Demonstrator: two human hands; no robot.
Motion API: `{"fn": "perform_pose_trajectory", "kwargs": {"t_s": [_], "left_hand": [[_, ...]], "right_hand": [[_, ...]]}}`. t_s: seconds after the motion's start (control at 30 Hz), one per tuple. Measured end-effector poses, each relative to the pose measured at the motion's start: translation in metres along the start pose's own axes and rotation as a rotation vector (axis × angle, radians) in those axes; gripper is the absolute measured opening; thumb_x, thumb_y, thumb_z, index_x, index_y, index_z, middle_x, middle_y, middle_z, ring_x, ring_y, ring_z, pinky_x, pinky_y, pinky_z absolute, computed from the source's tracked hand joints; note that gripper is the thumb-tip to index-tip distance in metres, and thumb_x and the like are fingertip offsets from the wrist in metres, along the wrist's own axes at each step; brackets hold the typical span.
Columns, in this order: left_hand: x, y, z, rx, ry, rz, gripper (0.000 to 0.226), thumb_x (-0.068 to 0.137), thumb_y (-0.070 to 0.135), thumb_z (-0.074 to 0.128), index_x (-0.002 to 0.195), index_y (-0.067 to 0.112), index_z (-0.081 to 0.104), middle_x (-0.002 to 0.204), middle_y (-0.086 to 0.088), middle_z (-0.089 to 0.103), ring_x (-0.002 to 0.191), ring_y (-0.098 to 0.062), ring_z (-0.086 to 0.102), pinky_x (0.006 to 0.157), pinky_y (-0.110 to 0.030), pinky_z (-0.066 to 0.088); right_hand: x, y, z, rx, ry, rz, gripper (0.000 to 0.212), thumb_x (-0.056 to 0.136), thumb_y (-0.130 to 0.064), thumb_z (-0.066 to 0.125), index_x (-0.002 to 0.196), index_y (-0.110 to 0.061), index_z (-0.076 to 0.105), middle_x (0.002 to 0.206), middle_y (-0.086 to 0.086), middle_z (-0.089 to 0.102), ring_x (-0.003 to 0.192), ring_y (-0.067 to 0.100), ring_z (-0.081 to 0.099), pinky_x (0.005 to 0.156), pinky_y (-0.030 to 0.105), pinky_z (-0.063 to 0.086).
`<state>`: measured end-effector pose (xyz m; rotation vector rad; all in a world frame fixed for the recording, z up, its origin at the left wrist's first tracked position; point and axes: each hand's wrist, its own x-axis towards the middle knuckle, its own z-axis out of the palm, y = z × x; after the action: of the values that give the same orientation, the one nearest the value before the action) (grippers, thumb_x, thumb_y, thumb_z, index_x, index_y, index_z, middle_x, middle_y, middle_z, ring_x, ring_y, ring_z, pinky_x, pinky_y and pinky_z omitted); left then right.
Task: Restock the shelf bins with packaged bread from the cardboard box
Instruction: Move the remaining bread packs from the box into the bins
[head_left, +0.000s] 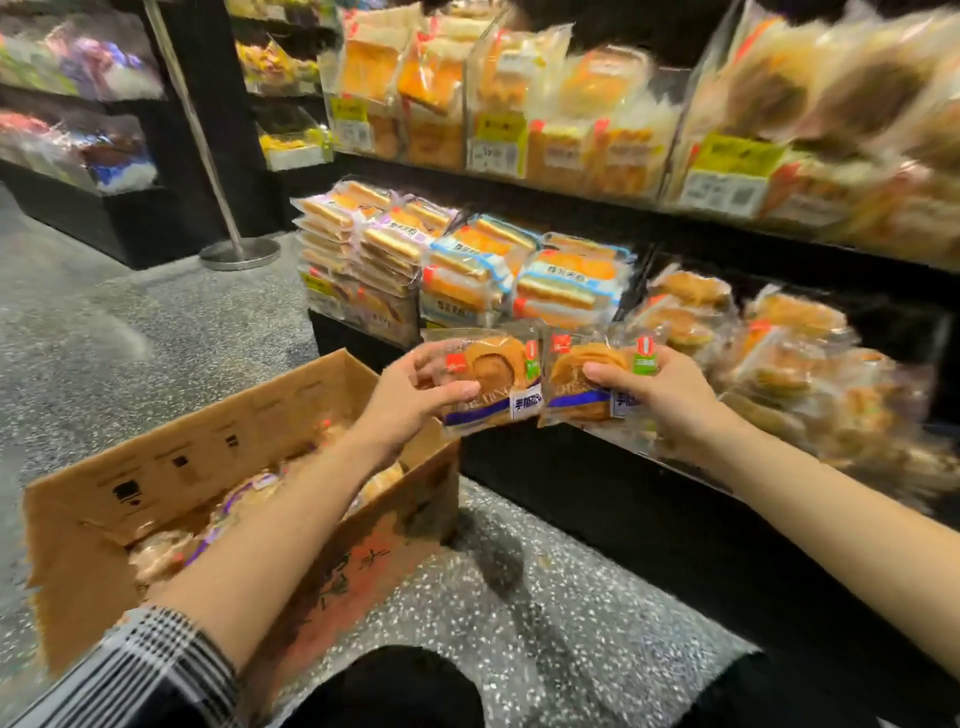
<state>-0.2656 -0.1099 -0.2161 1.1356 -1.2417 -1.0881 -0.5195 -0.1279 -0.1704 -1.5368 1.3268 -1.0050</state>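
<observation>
I am holding two bread packets whose print is too blurred to read: the left packet (488, 382) is showing a red logo square, a green tag and a blue band with pale lettering; the right packet (587, 376) is showing the same. The shelf's yellow price tags (737, 156) are staying illegible too.

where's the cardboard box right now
In the head view the cardboard box sits open on the speckled floor at lower left, under the left forearm, just left of the black shelf base.
</observation>
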Motion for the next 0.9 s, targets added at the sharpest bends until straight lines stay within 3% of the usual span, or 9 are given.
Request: {"fn": "perform_pose_trajectory", "kwargs": {"t_s": [0.1,0.2,0.27,0.33,0.47,0.57,0.73,0.83,0.9], "left_hand": [[0.012,0.011,0.049,-0.091,-0.091,0.025,0.036,0.082,-0.001,0.065,0.108,0.023,0.060,0.106,-0.002,0.068,0.100,-0.015,0.064,0.079,-0.021,0.056],[0.023,0.016,0.099,-0.152,-0.180,0.029,0.032,0.081,0.007,0.070,0.108,0.021,0.060,0.106,-0.001,0.067,0.102,-0.016,0.063,0.081,-0.024,0.054],[0.030,0.018,0.132,-0.188,-0.236,0.024,0.041,0.072,0.018,0.079,0.109,0.020,0.061,0.109,-0.005,0.068,0.107,-0.021,0.063,0.091,-0.033,0.051],[0.035,0.020,0.163,-0.234,-0.295,0.018,0.043,0.070,0.021,0.076,0.110,0.019,0.061,0.111,-0.008,0.069,0.108,-0.025,0.063,0.097,-0.040,0.049],[0.042,0.021,0.215,-0.254,-0.411,0.014,0.038,0.079,0.017,0.066,0.116,0.020,0.058,0.116,-0.011,0.066,0.109,-0.026,0.063,0.098,-0.041,0.048],[0.042,0.017,0.247,-0.248,-0.459,-0.042,0.055,0.087,0.020,0.062,0.137,0.013,0.044,0.121,-0.010,0.065,0.110,-0.024,0.064,0.096,-0.043,0.050],[0.046,0.007,0.276,-0.225,-0.506,-0.082,0.054,0.085,0.025,0.062,0.134,0.009,0.047,0.116,-0.011,0.068,0.103,-0.025,0.067,0.087,-0.038,0.054],[0.046,0.000,0.288,-0.221,-0.468,-0.093,0.043,0.084,0.021,0.066,0.123,0.009,0.057,0.104,-0.007,0.072,0.095,-0.021,0.070,0.082,-0.034,0.056],[0.044,-0.002,0.294,-0.228,-0.443,-0.095,0.029,0.085,0.015,0.062,0.113,0.009,0.061,0.091,-0.001,0.075,0.085,-0.017,0.071,0.075,-0.030,0.056]], "right_hand": [[-0.017,-0.004,-0.049,-0.055,0.084,0.000,0.022,0.075,-0.030,0.077,0.089,-0.020,0.064,0.086,-0.005,0.071,0.073,0.000,0.068,0.065,0.018,0.056],[-0.037,-0.002,-0.098,-0.081,0.188,0.013,0.016,0.078,-0.025,0.076,0.088,-0.021,0.063,0.082,-0.007,0.068,0.063,-0.010,0.063,0.059,0.006,0.047],[-0.048,0.004,-0.130,-0.065,0.272,0.049,0.018,0.075,-0.026,0.078,0.088,-0.022,0.066,0.094,0.000,0.072,0.080,0.003,0.068,0.078,0.019,0.053],[-0.059,0.010,-0.161,-0.024,0.350,0.091,0.018,0.075,-0.024,0.078,0.089,-0.019,0.067,0.097,0.003,0.072,0.088,0.013,0.069,0.085,0.028,0.055],[-0.074,0.020,-0.221,0.099,0.525,0.175,0.023,0.078,-0.016,0.076,0.098,-0.009,0.067,0.093,0.008,0.071,0.077,0.015,0.068,0.076,0.029,0.057],[-0.082,0.028,-0.259,0.136,0.631,0.244,0.013,0.080,-0.013,0.071,0.090,-0.011,0.062,0.085,0.009,0.067,0.066,0.015,0.066,0.066,0.032,0.056],[-0.088,0.052,-0.295,-0.138,0.738,0.285,0.037,0.073,-0.019,0.081,0.103,-0.011,0.062,0.090,0.004,0.064,0.078,0.014,0.063,0.066,0.023,0.051],[-0.080,0.072,-0.309,-0.340,0.821,0.353,0.058,0.063,-0.026,0.088,0.114,-0.005,0.066,0.109,0.008,0.066,0.100,0.021,0.061,0.081,0.031,0.048],[-0.071,0.083,-0.315,-0.423,0.774,0.476,0.062,0.059,-0.025,0.090,0.113,-0.006,0.067,0.114,0.009,0.066,0.100,0.022,0.061,0.081,0.033,0.049]]}}
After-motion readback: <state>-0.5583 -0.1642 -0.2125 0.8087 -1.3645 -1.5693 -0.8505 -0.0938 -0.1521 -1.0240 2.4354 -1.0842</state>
